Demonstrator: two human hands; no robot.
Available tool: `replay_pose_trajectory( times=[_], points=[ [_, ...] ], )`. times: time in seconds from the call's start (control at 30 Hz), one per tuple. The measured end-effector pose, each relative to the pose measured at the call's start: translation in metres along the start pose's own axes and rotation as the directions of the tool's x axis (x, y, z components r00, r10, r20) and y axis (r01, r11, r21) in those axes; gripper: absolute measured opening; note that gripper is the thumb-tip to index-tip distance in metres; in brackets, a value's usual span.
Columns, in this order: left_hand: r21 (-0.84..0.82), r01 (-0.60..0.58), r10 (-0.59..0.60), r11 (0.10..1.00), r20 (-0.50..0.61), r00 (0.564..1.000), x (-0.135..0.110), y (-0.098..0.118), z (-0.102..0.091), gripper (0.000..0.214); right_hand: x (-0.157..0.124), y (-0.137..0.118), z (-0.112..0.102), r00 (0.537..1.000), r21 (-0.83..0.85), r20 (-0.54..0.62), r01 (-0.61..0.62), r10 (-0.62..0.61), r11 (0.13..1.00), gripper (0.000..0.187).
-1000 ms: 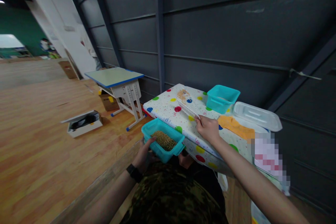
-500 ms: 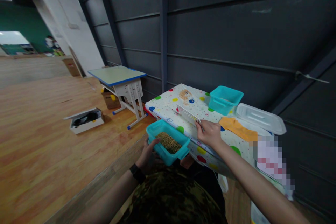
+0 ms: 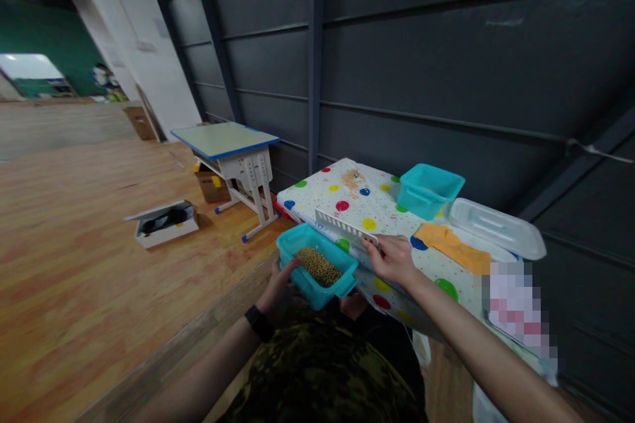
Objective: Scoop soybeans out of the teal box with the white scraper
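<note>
My left hand [image 3: 281,287] grips a teal plastic tub [image 3: 317,266] holding brownish grains, held just below the near edge of a table with a polka-dot cloth [image 3: 347,201]. My right hand [image 3: 391,258] pinches the end of a flat white slotted strip [image 3: 344,227], which stands on edge along the table's near side right above the tub. A small heap of the same grains [image 3: 352,178] lies further back on the cloth.
A second, seemingly empty teal tub [image 3: 429,190], a white lid [image 3: 496,228] and an orange cloth [image 3: 454,244] sit at the table's right. A blue-edged school desk [image 3: 228,145] and an open white box [image 3: 163,223] stand on the wooden floor to the left. A dark panelled wall is behind.
The white strip has swept from the middle of the cloth toward me to the table's near edge, beside the tub. The tub has stayed almost in place.
</note>
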State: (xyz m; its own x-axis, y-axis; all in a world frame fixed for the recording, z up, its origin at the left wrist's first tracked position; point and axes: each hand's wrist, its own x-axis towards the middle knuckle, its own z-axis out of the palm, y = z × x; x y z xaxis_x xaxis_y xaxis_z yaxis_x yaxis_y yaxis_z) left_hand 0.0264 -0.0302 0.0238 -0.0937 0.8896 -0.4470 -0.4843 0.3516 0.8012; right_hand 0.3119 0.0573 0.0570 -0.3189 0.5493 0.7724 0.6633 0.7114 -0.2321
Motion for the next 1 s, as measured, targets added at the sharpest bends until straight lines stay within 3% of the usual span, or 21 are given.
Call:
replay_pose_trajectory(
  times=[0.17,0.27,0.33,0.43,0.6,0.77,1.0],
  points=[
    [0.039,-0.007,0.007,0.999,-0.003,1.0,0.001,-0.001,0.0,0.094,0.012,0.015,-0.004,0.956,-0.044,-0.12,-0.274,0.267,0.961,0.069],
    [0.05,0.001,-0.001,0.999,-0.006,1.0,0.003,-0.002,-0.001,0.094,0.021,0.035,-0.006,0.9,-0.122,-0.154,-0.428,0.408,0.896,0.065],
    [0.059,0.012,-0.012,0.998,-0.008,1.0,0.005,-0.003,-0.002,0.093,0.031,0.05,-0.005,0.869,-0.188,-0.116,-0.495,0.481,0.848,0.059],
    [0.071,0.019,-0.018,0.997,-0.004,1.0,0.008,-0.005,-0.004,0.088,0.049,0.071,-0.001,0.844,-0.245,-0.019,-0.524,0.537,0.815,0.046],
    [0.071,0.024,-0.024,0.997,-0.002,1.0,0.014,-0.01,-0.009,0.095,0.068,0.093,0.015,0.842,-0.182,0.064,-0.519,0.536,0.835,0.038],
    [0.058,0.023,-0.024,0.998,0.014,1.0,0.017,-0.014,-0.013,0.096,0.064,0.104,0.026,0.848,-0.07,0.1,-0.515,0.52,0.854,0.042],
    [0.038,0.028,-0.03,0.999,0.037,0.999,0.012,-0.014,-0.012,0.093,0.059,0.111,0.031,0.81,0.108,0.094,-0.586,0.579,0.803,0.038]
  ],
)
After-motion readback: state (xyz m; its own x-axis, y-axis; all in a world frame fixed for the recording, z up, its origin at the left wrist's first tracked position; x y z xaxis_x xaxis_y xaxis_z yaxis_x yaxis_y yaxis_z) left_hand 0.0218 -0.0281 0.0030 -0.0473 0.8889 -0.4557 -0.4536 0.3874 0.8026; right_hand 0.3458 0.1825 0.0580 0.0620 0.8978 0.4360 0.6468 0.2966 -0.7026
